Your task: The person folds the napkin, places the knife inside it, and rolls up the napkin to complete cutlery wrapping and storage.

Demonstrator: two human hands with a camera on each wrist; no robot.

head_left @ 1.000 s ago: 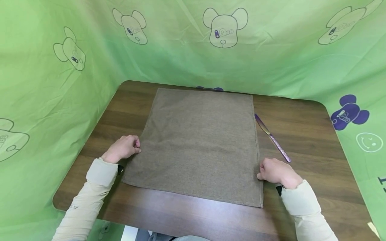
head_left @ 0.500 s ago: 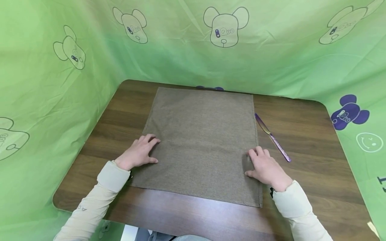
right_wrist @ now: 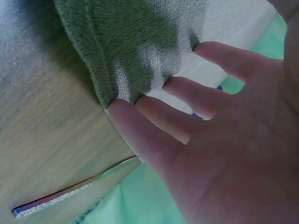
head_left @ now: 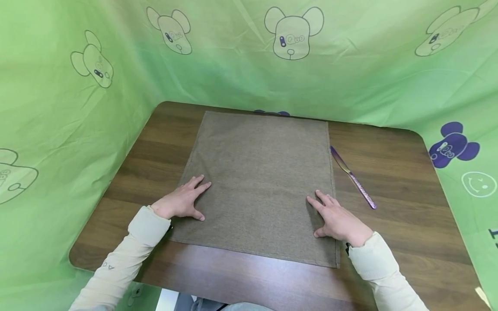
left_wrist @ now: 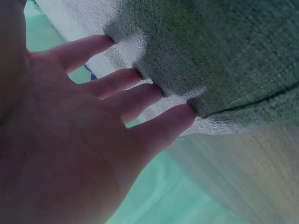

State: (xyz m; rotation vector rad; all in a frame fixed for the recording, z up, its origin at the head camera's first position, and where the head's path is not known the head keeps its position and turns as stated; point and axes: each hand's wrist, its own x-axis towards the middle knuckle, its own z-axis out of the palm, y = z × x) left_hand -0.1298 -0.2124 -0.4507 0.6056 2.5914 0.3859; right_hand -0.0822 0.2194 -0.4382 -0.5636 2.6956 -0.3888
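Note:
A grey-brown cloth (head_left: 256, 172) lies spread nearly flat on the wooden table, with faint creases across it. My left hand (head_left: 183, 201) rests on its left side, fingers spread. In the left wrist view the fingertips (left_wrist: 187, 112) press into the weave, and a small fold runs off beside them. My right hand (head_left: 336, 218) touches the cloth near its right edge, the fingers also spread. The right wrist view has the fingertips (right_wrist: 119, 106) on the fabric beside the stitched hem. Both hands hold nothing.
A table knife (head_left: 353, 178) with a purple, patterned handle lies just right of the cloth, its blade tip close to the cloth's edge. Green printed fabric (head_left: 233, 65) hangs behind and around the wooden table (head_left: 404, 172).
Both hands have let go of the cloth's side edges, moved inward onto the cloth and spread their fingers. The cloth and knife have stayed in place.

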